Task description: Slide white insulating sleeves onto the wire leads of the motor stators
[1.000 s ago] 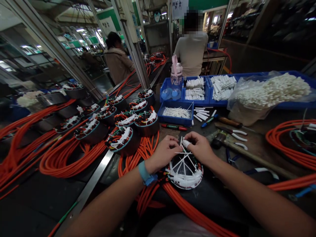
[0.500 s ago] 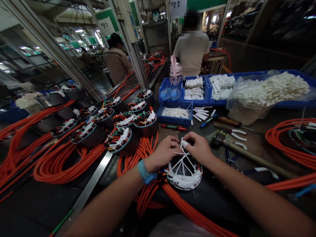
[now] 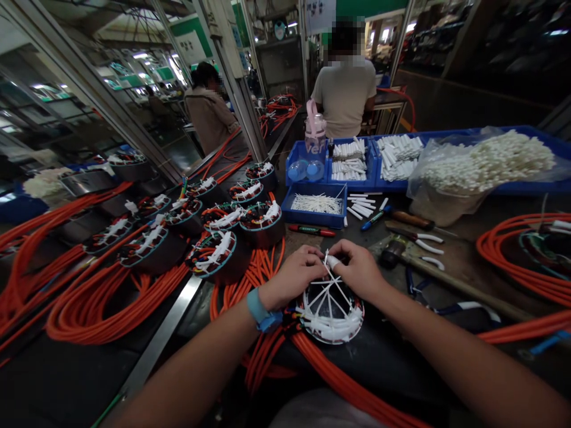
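Observation:
A round motor stator (image 3: 331,312) with white sleeving and white cable ties crossing its bore lies in front of me on the dark bench. Thick orange cables (image 3: 330,371) run from it toward me. My left hand (image 3: 294,274), with a blue wristband, rests closed on the stator's far left rim. My right hand (image 3: 359,268), its forefinger tip taped white, pinches a white cable tie (image 3: 328,266) at the far rim. The two hands nearly touch over the ties.
Several finished stators (image 3: 261,217) with orange cable coils (image 3: 98,300) fill the left. Blue bins (image 3: 317,205) of white ties and sleeves, a bag of white parts (image 3: 484,163), a red marker (image 3: 311,229), pliers (image 3: 417,239) and a hammer (image 3: 395,252) lie beyond. Two people sit further back.
Both hands stay at the stator's far rim with only small finger movement on the tie. The view has drifted slightly, so the stators at left appear shifted left.

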Available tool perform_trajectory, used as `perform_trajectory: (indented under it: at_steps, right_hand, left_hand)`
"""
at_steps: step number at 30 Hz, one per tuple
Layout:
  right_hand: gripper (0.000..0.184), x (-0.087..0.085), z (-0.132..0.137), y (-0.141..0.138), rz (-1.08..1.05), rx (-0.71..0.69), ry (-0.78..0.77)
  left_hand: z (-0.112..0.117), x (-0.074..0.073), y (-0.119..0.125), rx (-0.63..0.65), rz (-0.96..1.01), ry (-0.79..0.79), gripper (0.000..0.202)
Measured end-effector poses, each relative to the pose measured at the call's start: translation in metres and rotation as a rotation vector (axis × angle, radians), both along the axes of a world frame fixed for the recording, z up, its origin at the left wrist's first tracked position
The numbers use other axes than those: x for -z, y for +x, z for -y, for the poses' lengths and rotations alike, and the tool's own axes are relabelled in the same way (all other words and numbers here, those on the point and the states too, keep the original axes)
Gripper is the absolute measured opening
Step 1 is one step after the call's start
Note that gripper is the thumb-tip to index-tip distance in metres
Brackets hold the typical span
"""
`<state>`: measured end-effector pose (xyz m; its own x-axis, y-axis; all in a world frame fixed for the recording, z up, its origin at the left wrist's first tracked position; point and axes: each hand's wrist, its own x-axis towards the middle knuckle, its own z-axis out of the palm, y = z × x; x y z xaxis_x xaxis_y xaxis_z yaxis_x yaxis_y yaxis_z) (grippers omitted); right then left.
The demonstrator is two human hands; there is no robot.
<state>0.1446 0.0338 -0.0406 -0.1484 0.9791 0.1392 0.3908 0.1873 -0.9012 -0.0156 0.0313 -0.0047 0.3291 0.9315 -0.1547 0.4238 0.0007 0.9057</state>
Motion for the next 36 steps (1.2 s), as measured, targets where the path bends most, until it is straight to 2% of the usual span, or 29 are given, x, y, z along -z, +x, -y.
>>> perform_trajectory:
  at_steps: [5,10,13,17,20,21,23,25,26,29,32,34,36]
  right_hand:
    - [0.016,-0.004,-0.001,0.010,-0.015,-0.176,0.058]
    - [0.020,-0.006,-0.023,0.010,0.085,-0.242,0.019]
    - [0.023,-0.015,-0.033,0.004,0.150,-0.289,0.054]
    - [0.022,-0.028,-0.037,-0.001,0.182,-0.155,0.188]
    - [0.026,-0.028,-0.040,0.003,0.148,-0.080,0.223]
    - [0.026,-0.026,-0.041,0.006,0.126,-0.085,0.210]
    - [0.027,-0.021,-0.042,0.011,0.078,-0.134,0.164]
    - [0.028,-0.017,-0.041,0.015,0.042,-0.236,0.098]
    - [0.028,-0.016,-0.040,0.016,0.059,-0.303,0.072]
    - [0.021,-0.016,-0.037,0.013,0.236,-0.440,0.064]
    - [0.017,-0.016,-0.034,0.006,0.377,-0.350,0.123]
    - [0.020,-0.015,-0.030,0.003,0.394,-0.282,0.151]
    - [0.024,-0.017,-0.024,0.000,0.394,-0.287,0.182]
  left_hand:
    - [0.001,0.012,0.005,-0.156,0.081,0.050,0.015]
    - [0.003,0.016,0.008,-0.231,0.100,0.121,0.018]
    - [0.001,0.015,0.007,-0.212,0.058,0.164,0.012]
    - [0.000,0.017,0.004,-0.140,0.011,0.194,0.009]
    - [0.006,0.018,-0.003,-0.080,-0.047,0.203,0.006]
    - [0.009,0.017,-0.006,-0.053,-0.085,0.218,0.009]
    - [0.017,0.014,-0.013,0.009,-0.196,0.277,0.028]
    - [0.023,0.011,-0.018,0.050,-0.320,0.347,0.044]
    - [0.025,0.010,-0.019,0.061,-0.371,0.377,0.045]
    - [0.027,0.008,-0.019,0.085,-0.457,0.445,0.029]
    - [0.027,0.007,-0.016,0.115,-0.484,0.499,0.019]
    - [0.027,0.006,-0.014,0.123,-0.511,0.521,0.018]
    - [0.026,0.007,-0.013,0.109,-0.558,0.537,0.016]
